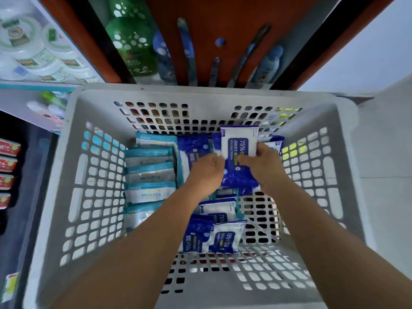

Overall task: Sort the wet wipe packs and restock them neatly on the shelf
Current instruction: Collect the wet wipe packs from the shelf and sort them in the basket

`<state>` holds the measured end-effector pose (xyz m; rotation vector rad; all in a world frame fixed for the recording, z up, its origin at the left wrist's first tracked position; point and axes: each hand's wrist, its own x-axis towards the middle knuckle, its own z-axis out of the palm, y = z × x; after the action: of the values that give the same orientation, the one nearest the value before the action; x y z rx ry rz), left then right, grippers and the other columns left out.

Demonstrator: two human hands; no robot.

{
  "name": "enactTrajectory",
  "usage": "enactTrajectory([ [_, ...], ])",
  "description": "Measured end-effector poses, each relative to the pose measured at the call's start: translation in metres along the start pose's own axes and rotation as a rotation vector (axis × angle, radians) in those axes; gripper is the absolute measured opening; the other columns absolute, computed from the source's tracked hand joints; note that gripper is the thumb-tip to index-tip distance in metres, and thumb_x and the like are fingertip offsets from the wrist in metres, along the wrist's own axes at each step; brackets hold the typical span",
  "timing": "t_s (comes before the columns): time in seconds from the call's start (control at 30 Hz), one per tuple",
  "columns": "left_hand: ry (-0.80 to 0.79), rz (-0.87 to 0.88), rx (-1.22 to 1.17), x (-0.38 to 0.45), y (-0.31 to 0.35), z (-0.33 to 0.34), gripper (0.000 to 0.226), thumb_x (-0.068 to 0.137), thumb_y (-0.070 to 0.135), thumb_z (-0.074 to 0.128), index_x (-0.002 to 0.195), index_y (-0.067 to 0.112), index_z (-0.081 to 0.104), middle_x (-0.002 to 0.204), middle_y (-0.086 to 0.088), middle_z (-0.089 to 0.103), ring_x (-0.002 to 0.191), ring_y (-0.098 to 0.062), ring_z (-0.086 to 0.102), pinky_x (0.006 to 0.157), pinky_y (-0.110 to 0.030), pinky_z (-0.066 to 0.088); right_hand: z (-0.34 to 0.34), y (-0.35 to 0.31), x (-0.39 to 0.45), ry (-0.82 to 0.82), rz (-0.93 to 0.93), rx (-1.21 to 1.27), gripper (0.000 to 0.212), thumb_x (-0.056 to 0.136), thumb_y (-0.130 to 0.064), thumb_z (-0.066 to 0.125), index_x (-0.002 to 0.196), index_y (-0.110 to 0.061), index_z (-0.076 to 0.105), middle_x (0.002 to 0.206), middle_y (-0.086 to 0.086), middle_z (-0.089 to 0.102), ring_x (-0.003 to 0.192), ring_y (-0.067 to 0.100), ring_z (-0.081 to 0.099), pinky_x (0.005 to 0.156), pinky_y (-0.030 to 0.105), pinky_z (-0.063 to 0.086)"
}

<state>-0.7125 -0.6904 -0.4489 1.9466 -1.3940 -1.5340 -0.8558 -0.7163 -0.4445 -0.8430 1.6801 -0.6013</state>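
In the grey basket (75, 175), perforated walls and floor, set before a shelf:

Teal-and-white wipe packs (148, 175): six visible, overlapped in one row along the basket's left wall, from far edge to near edge; the nearest is partly hidden by a forearm.

Blue-and-white alcohol wipe packs: one raised pack (239, 152), marked "75%", standing on end near the far right corner, gripped from both sides. Left hand (206, 170) closed on its left edge; right hand (262, 166) closed on its right edge, fingers wrapped over the front.

Further blue packs: a pile lying loose down the middle of the floor, at least four at the near end (214, 237), others behind the hands at the far wall; exact count cannot be told.

Right part of the floor: bare.

Shelf behind: green bottles (131, 41), two; blue bottles beside them, blurred.
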Motion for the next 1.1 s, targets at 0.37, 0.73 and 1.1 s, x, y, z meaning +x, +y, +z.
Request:
enactTrajectory([
  [0.37, -0.101, 0.134, 0.561, -0.014, -0.024, 0.0, 0.041, 0.098, 0.025, 0.046, 0.138, 0.014, 0.046, 0.137, -0.009, 0.053, 0.122, -0.023, 0.052, 0.096, -0.029, 0.043, -0.044, 0.048, 0.002, -0.191, -0.29, -1.372, 0.042, 0.082, -0.007, 0.058, 0.118, -0.028, 0.06, 0.117, 0.0, 0.062, 0.106, 0.023, 0.057, 0.093, 0.03, 0.04],
  [0.73, 0.035, 0.03, 0.576, -0.017, -0.042, -0.012, 0.044, 0.096, 0.022, 0.051, 0.139, 0.019, 0.045, 0.139, -0.01, 0.044, 0.126, -0.025, 0.045, 0.103, -0.031, 0.038, -0.04, 0.059, 0.012, -0.075, -0.282, -1.238, 0.051, 0.082, -0.013, 0.063, 0.131, -0.018, 0.047, 0.131, 0.008, 0.044, 0.12, 0.027, 0.041, 0.1, 0.034, 0.038],
  [1.1, 0.146, -0.156, 0.36, 0.009, -0.045, -0.015, 0.056, 0.094, 0.021, 0.055, 0.144, 0.017, 0.032, 0.137, -0.014, 0.043, 0.124, -0.03, 0.045, 0.099, -0.036, 0.039, 0.028, 0.03, 0.027, -0.257, -0.238, -0.871, 0.055, 0.093, -0.022, 0.056, 0.143, -0.011, 0.037, 0.142, 0.013, 0.042, 0.129, 0.03, 0.041, 0.109, 0.036, 0.032],
])
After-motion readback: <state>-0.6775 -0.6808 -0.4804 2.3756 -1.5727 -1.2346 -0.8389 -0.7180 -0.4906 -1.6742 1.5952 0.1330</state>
